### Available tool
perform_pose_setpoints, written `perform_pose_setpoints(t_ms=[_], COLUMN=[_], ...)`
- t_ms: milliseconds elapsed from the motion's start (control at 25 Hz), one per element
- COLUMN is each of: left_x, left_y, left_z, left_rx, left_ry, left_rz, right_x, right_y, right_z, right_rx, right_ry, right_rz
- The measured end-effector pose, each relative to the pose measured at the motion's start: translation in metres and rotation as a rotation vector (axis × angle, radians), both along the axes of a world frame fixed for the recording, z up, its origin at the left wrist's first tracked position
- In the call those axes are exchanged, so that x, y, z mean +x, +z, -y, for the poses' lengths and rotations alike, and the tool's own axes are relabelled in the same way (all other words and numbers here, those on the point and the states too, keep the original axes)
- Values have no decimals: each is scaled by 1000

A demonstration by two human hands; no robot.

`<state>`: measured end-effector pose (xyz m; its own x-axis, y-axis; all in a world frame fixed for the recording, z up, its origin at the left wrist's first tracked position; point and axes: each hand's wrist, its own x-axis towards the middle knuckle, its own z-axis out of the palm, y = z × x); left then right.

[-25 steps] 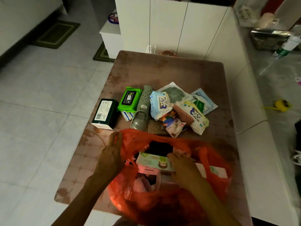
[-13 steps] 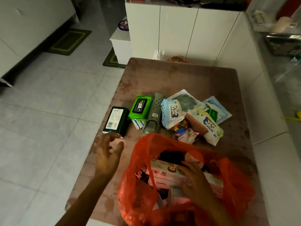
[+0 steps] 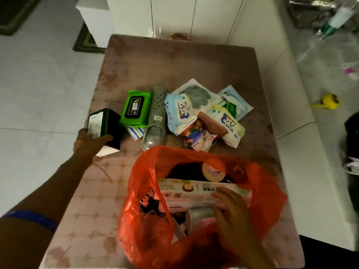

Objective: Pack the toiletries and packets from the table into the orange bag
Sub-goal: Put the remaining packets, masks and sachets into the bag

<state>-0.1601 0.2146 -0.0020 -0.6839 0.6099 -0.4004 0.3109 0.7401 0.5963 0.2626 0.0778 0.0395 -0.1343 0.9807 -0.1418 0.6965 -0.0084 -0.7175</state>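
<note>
The orange bag (image 3: pixel 147 226) stands open at the near edge of the brown table (image 3: pixel 174 63). Inside it lie a long pink and white box (image 3: pixel 186 193), a round lid (image 3: pixel 213 169) and a silver can (image 3: pixel 200 214). My right hand (image 3: pixel 231 212) is inside the bag, fingers resting on the pink box. My left hand (image 3: pixel 87 142) grips a dark green box (image 3: pixel 104 125) at the table's left edge, tilted up off the surface. Behind the bag lies a pile: a green wipes pack (image 3: pixel 135 108), a grey perforated case (image 3: pixel 156 117), white and blue packets (image 3: pixel 179 111).
White cabinets (image 3: pixel 174 14) stand behind the table and a white counter (image 3: pixel 291 105) runs along its right side. A yellow tape measure (image 3: pixel 328 100) and a plastic bottle (image 3: pixel 330 22) lie further right. Tiled floor (image 3: pixel 38 84) with green mats is on the left.
My left hand let go of the bag's rim, reached left and forward, and took hold of the dark green box, tipping it up. My right hand stays in the bag on the pink box.
</note>
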Motion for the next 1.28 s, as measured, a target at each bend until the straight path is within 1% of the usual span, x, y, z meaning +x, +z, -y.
perform_pose_setpoints(t_ms=[40,120,160,240,320,360,440,480,560,600,640,720,760,800,840,880,920,960,1000,1040,1080,1120,1200,1280], left_x=[6,25,40,82,136,163,207,219,232,233,231,217,209,199,189,181,174,166,160,157,154,153,154,153], left_y=[20,73,103,156,182,184,180,172,155,145,135,117,112,108,107,113,122,131,137,146,154,163,177,182], left_z=[10,51,77,123,150,156,161,163,169,176,183,192,193,193,192,187,181,175,169,165,163,162,163,168], left_rx=[102,287,360,441,483,504,544,563,560,515,438,151,35,-5,7,74,161,253,326,385,473,567,667,671], left_ry=[52,33,-29,-229,-437,-519,-631,-690,-811,-864,-904,-946,-906,-841,-786,-694,-548,-356,-171,-43,18,26,-31,-87], left_rz=[71,119,112,43,-79,-161,-295,-306,-247,-252,-328,-555,-619,-640,-632,-582,-505,-371,-197,2,161,269,389,459], right_x=[-1,-8,-15,-33,-53,-61,-69,-67,-52,-42,-31,-11,-2,8,14,16,13,3,-12,-28,-44,-58,-83,-92], right_y=[9,37,54,90,119,125,125,118,100,91,81,72,73,74,78,81,84,84,82,76,66,55,36,22], right_z=[-1,-6,-9,-16,-23,-24,-24,-25,-25,-23,-22,-19,-19,-19,-19,-19,-17,-14,-12,-12,-14,-18,-26,-19], right_rx=[-14,-97,-140,-210,-368,-429,-489,-533,-618,-645,-646,-586,-537,-486,-451,-435,-439,-473,-511,-521,-483,-407,-144,182], right_ry=[-33,-105,-123,-99,-35,-48,-173,-258,-394,-451,-501,-536,-516,-457,-367,-254,-121,23,152,259,352,439,568,586], right_rz=[-52,-206,-306,-559,-795,-847,-888,-916,-983,-1013,-1029,-999,-964,-920,-864,-811,-761,-690,-597,-485,-380,-272,-26,197])
